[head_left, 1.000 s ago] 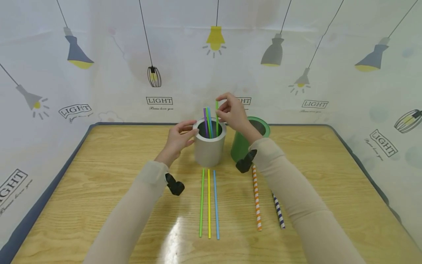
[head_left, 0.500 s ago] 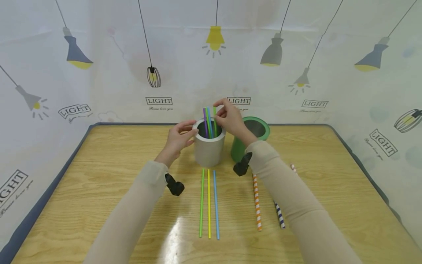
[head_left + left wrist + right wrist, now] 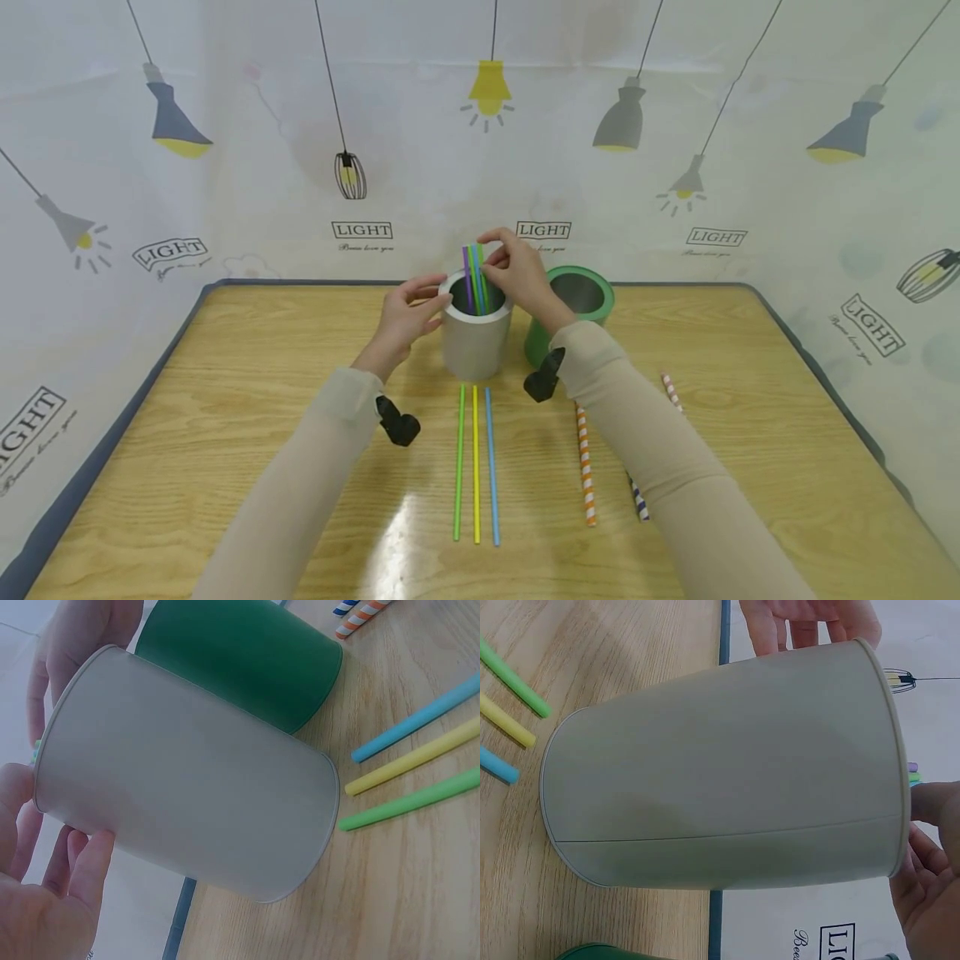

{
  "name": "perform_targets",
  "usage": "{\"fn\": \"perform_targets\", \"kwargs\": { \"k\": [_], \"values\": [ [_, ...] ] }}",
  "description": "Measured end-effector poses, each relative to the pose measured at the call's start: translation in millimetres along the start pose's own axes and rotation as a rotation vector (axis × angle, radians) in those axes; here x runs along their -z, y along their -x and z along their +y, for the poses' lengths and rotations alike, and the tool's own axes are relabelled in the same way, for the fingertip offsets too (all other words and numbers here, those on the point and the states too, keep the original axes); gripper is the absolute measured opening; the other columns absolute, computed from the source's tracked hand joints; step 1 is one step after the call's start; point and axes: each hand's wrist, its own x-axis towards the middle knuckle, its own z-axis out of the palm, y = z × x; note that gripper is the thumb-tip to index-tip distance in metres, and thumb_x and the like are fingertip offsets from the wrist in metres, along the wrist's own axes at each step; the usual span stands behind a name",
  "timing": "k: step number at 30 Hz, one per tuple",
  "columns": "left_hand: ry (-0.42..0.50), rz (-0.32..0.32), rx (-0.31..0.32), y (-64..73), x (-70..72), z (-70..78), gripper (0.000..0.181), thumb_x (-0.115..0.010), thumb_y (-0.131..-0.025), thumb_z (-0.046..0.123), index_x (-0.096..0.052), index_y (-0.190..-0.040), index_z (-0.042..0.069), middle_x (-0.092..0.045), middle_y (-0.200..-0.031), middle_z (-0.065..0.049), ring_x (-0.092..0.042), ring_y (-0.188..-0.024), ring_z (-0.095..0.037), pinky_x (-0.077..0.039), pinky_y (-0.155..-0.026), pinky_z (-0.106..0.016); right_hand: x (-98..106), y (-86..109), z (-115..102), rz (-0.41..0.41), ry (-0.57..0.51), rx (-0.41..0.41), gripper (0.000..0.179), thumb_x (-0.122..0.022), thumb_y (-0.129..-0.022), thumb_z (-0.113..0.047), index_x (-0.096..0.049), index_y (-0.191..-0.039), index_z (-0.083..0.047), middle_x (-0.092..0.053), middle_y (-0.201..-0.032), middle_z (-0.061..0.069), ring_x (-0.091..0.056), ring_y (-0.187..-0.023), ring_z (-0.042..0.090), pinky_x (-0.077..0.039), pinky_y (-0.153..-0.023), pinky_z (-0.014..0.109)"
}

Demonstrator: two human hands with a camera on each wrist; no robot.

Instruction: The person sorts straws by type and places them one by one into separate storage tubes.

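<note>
Evidently the right hand (image 3: 517, 268) is pinching a slim light-green straw (image 3: 486, 297) near its top, the thumb and fingers closing on its upper end, though the exact contact is hiding partly behind the knuckles. That straw is standing inside a light-grey tapered cylindrical cup (image 3: 477, 346), its lower part leaning beside purple, green and blue straws. Meanwhile the left hand (image 3: 405, 315) is holding the cup at its rim and outer side, fingers curving against the wall. The straw is probably handling as something very light, fairly stiff along its length but easily creased, and perhaps a little slippery, so a soft pinch close to the upper end is suiting it best. The cup is looking rigid and smooth, likely light enough to tip, so a steadying hold on rim and side is making sense. Just beside it a green tapered cup (image 3: 537, 335) is standing, and nearer the person plain light-green (image 3: 459, 462), yellow (image 3: 476, 462) and blue straws (image 3: 492, 467) are lying on the wood-grain desk (image 3: 300, 350).
</note>
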Motion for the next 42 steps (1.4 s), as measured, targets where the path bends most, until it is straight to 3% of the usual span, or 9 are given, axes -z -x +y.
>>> {"fn": "perform_targets", "kwargs": {
  "k": [5,11,17,30,35,42],
  "values": [
    [-0.002,-0.006,-0.001,-0.2,-0.8,-0.5,0.039,-0.065,-0.086,0.011,-0.057,-0.123,0.011,-0.051,-0.117,-0.012,-0.052,-0.105,-0.024,-0.053,-0.081,-0.035,3,1.3,-1,-0.004,0.016,-0.004,0.037,-0.062,-0.084,0.000,-0.054,-0.119,-0.007,-0.062,-0.087,0.013,-0.059,-0.079,0.022,-0.053,-0.069,0.029],
    [-0.006,-0.002,0.006,-0.3,-2.4,-0.7,0.038,-0.065,-0.086,0.011,-0.057,-0.123,0.011,-0.052,-0.116,-0.012,-0.052,-0.105,-0.024,-0.053,-0.081,-0.035,9,4.2,-2,0.006,-0.055,-0.023,0.042,-0.061,-0.083,0.002,-0.051,-0.124,-0.006,-0.061,-0.086,0.014,-0.059,-0.073,0.022,-0.054,-0.059,0.027],
    [-0.003,0.007,0.014,0.1,-1.2,0.8,0.038,-0.065,-0.086,0.011,-0.057,-0.123,0.013,-0.051,-0.117,-0.011,-0.051,-0.106,-0.024,-0.053,-0.080,-0.032,17,12.3,-6,-0.009,-0.058,0.011,0.035,-0.060,-0.085,-0.001,-0.055,-0.119,-0.005,-0.061,-0.085,0.013,-0.058,-0.069,0.021,-0.052,-0.056,0.026],
    [-0.004,0.012,0.019,0.4,1.5,-1.0,0.038,-0.066,-0.085,0.012,-0.058,-0.123,0.013,-0.051,-0.117,-0.009,-0.051,-0.107,-0.023,-0.052,-0.082,-0.034,31,45.3,-5,-0.159,-0.101,-0.018,0.030,-0.060,-0.087,-0.003,-0.056,-0.116,0.001,-0.060,-0.091,0.016,-0.060,-0.082,0.026,-0.056,-0.062,0.033],
    [-0.007,0.001,0.016,0.5,0.9,-0.3,0.039,-0.065,-0.086,0.012,-0.057,-0.124,0.012,-0.050,-0.118,-0.010,-0.050,-0.108,-0.023,-0.052,-0.083,-0.035,33,57.9,-3,-0.160,-0.069,-0.017,0.029,-0.062,-0.086,-0.005,-0.058,-0.114,0.000,-0.062,-0.092,0.013,-0.060,-0.083,0.023,-0.056,-0.061,0.033],
    [-0.011,-0.001,0.023,1.4,-0.5,1.2,0.039,-0.065,-0.086,0.012,-0.056,-0.124,0.012,-0.050,-0.119,-0.010,-0.050,-0.108,-0.023,-0.051,-0.084,-0.035,32,77.0,5,-0.139,-0.104,0.006,0.028,-0.062,-0.085,-0.004,-0.059,-0.112,0.001,-0.064,-0.094,0.015,-0.062,-0.081,0.025,-0.056,-0.062,0.033]
  ]
}}
